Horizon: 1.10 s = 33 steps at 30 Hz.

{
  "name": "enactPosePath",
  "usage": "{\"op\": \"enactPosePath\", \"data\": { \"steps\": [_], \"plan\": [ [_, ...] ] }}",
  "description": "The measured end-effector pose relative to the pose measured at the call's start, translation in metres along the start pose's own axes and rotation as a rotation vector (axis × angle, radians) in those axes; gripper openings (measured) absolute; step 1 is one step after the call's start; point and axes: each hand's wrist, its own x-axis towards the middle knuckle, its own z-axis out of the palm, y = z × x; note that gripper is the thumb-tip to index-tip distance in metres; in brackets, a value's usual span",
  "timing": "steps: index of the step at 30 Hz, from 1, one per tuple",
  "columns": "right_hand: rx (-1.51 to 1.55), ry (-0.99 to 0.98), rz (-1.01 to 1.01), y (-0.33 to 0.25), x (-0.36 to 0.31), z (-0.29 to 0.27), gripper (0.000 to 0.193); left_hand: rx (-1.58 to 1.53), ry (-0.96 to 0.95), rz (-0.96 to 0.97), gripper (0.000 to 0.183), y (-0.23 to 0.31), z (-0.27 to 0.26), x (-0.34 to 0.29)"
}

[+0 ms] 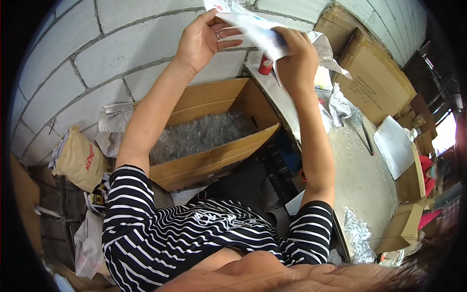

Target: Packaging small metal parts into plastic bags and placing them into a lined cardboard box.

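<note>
Raised in front of the block wall is a white plastic bag (250,30) with coloured print, partly smeared by motion. My right hand (296,56) is closed around its right part, and a loose corner sticks out past the wrist. My left hand (200,41), with a ring on one finger, is at the bag's left edge. Its fingers are stretched out and spread, and the thumb is close to the plastic. Below my arms, a long open cardboard box (214,168) holds a heap of clear plastic pieces (209,134).
On my right runs a worktable (357,170) with a red can (265,64), crumpled white plastic (339,104), a dark thin tool (367,138) and clear scraps (357,233). Cardboard boxes (374,78) lean behind it. A brown sack (80,160) stands on the left.
</note>
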Motion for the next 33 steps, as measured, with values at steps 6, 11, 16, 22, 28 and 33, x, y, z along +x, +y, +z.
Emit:
{"op": "enactPosePath", "data": {
  "steps": [6, 11, 16, 22, 28, 33],
  "plan": [
    [0.551, -0.108, 0.441, 0.090, 0.007, -0.055, 0.017, 0.769, 0.003, 0.554, 0.044, -0.003, 0.001, 0.015],
    [0.704, -0.123, 0.596, 0.080, 0.013, -0.100, 0.019, 1.326, -0.129, 1.156, 0.061, 0.011, 0.035, 0.024],
    [0.629, -0.196, 0.626, 0.096, 0.022, -0.139, 0.018, 1.031, -0.504, 1.527, 0.036, 0.030, 0.084, 0.055],
    [0.478, -0.072, 0.523, 0.114, 0.031, -0.172, 0.014, 1.643, -0.107, 0.390, 0.022, 0.062, 0.078, 0.064],
    [0.296, 0.132, 0.414, 0.143, 0.023, -0.187, 0.017, 1.657, -0.225, 0.359, 0.036, 0.044, 0.069, 0.071],
    [0.041, 0.109, 0.566, 0.085, -0.041, -0.177, 0.052, 1.443, -0.291, 0.954, 0.019, -0.042, 0.106, 0.015]
  ]
}}
